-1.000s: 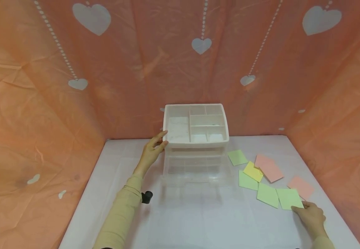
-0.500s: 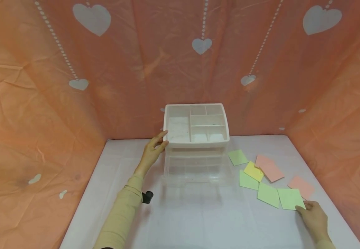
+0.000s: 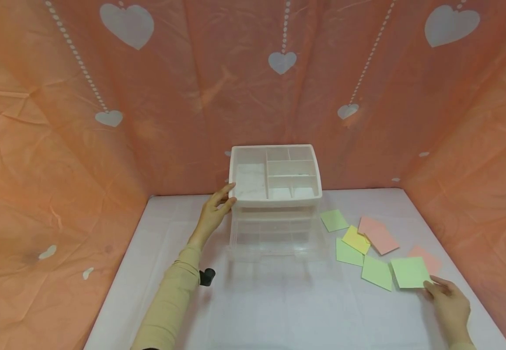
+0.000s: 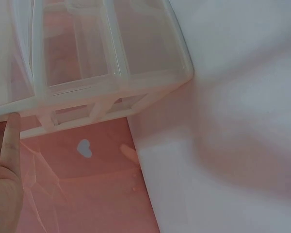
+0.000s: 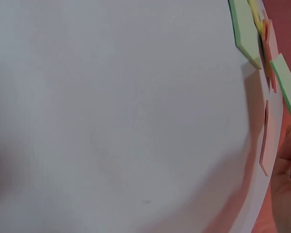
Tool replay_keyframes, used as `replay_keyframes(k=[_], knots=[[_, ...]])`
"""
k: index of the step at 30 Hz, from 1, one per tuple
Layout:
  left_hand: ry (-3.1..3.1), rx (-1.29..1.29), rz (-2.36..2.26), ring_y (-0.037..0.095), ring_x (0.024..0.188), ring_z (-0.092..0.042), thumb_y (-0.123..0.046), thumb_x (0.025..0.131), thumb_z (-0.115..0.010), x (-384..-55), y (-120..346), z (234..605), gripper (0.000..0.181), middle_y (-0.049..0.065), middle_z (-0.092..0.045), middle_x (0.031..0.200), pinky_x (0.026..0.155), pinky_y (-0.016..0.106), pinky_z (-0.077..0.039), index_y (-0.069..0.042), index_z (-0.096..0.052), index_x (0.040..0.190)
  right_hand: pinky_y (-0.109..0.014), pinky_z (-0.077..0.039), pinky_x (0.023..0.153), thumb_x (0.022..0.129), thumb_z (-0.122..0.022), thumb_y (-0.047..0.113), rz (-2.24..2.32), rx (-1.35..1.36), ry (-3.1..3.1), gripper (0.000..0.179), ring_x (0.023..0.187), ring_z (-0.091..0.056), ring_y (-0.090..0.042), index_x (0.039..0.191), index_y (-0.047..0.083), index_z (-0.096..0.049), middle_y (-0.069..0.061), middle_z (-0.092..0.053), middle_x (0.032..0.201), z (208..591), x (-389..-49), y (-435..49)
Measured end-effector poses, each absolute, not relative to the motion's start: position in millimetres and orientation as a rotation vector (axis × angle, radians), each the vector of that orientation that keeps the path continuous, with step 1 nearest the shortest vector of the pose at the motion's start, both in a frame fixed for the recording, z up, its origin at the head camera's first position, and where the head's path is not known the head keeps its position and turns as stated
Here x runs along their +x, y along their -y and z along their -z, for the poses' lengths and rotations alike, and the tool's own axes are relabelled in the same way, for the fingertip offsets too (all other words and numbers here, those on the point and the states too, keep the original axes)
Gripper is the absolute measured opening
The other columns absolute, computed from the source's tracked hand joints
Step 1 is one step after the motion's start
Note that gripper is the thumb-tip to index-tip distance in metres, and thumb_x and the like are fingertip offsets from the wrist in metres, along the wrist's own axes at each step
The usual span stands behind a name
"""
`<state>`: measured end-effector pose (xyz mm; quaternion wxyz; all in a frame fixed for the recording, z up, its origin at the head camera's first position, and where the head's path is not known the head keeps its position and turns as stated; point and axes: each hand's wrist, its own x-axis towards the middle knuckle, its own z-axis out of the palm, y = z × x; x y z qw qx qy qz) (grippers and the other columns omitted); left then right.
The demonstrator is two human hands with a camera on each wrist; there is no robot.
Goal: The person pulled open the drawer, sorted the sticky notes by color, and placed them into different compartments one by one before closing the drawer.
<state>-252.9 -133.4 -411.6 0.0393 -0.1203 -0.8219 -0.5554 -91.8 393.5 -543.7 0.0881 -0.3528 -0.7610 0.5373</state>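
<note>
A clear plastic drawer organizer (image 3: pixel 274 231) with a white compartment tray (image 3: pixel 253 182) on top stands at the back of the table. My left hand (image 3: pixel 211 216) rests against the tray's front left corner, its fingers fairly straight in the left wrist view. At the front right, my right hand (image 3: pixel 449 304) pinches a green sticky note pad (image 3: pixel 410 272) by its near right corner. The right wrist view has this green pad raised off the table. Partly behind it lies a pink sticky note pad (image 3: pixel 429 260).
To the organizer's right lie several more sticky note pads: green ones (image 3: pixel 377 273), a yellow one (image 3: pixel 356 240) and overlapping pink ones (image 3: pixel 381 238). A black object (image 3: pixel 207 277) sits at the left forearm. Orange cloth with hearts (image 3: pixel 253 97) surrounds the white table (image 3: pixel 270 311).
My right hand has lifted the green sticky note pad from the table and shifted slightly to the right. The left hand stays at the organizer's corner.
</note>
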Motion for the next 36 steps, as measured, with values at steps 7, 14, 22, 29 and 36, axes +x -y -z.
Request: replay_keyframes(k=[7, 14, 22, 29, 36], knots=[[2.521, -0.367, 1.712, 0.034, 0.115, -0.054, -0.021, 0.093, -0.056, -252.6, 132.7, 410.8, 0.046, 0.02, -0.05, 0.122, 0.086, 0.036, -0.053, -0.015, -0.046, 0.138, -0.01, -0.05, 0.059, 0.084, -0.069, 0.015, -1.906, -1.011, 1.93, 0.021, 0.056, -0.062, 0.005, 0.075, 0.031, -0.059, 0.022, -0.063, 0.06, 535.5, -90.9, -388.2], [2.505, -0.372, 1.704, 0.034, 0.113, -0.056, -0.02, 0.093, -0.056, -252.6, 131.9, 412.3, 0.046, 0.022, -0.053, 0.118, 0.085, 0.036, -0.054, -0.014, -0.047, 0.137, -0.011, -0.051, 0.062, 0.082, -0.07, 0.008, -2.009, -0.867, 1.8, 0.018, 0.061, -0.064, 0.003, 0.079, 0.025, -0.065, 0.017, -0.067, 0.068, 522.3, -92.9, -378.6], [2.495, -0.357, 1.722, 0.032, 0.115, -0.055, -0.026, 0.093, -0.056, -261.3, 135.9, 424.7, 0.046, 0.02, -0.051, 0.124, 0.086, 0.037, -0.053, -0.021, -0.046, 0.138, -0.018, -0.054, 0.067, 0.076, -0.073, -0.001, -2.16, -0.56, 1.541, 0.023, 0.069, -0.069, -0.006, 0.096, 0.009, -0.073, 0.006, -0.073, 0.084, 567.7, -124.8, -408.1], [2.468, -0.376, 1.693, 0.029, 0.111, -0.058, -0.032, 0.091, -0.057, -274.0, 140.1, 444.8, 0.046, 0.016, -0.055, 0.117, 0.082, 0.031, -0.055, -0.028, -0.048, 0.136, -0.019, -0.054, 0.066, 0.08, -0.066, -0.006, -2.228, -0.407, 1.513, 0.026, 0.071, -0.069, -0.007, 0.102, 0.005, -0.072, 0.004, -0.073, 0.091, 538.8, -130.6, -382.3], [2.475, -0.385, 1.676, 0.029, 0.111, -0.057, -0.035, 0.091, -0.057, -273.5, 139.7, 444.6, 0.047, 0.015, -0.054, 0.119, 0.082, 0.03, -0.054, -0.028, -0.047, 0.137, -0.02, -0.055, 0.069, 0.081, -0.066, -0.005, -2.224, -0.36, 1.542, 0.028, 0.073, -0.069, -0.008, 0.106, 0.006, -0.071, 0.002, -0.073, 0.091, 534.6, -138.7, -377.8]])
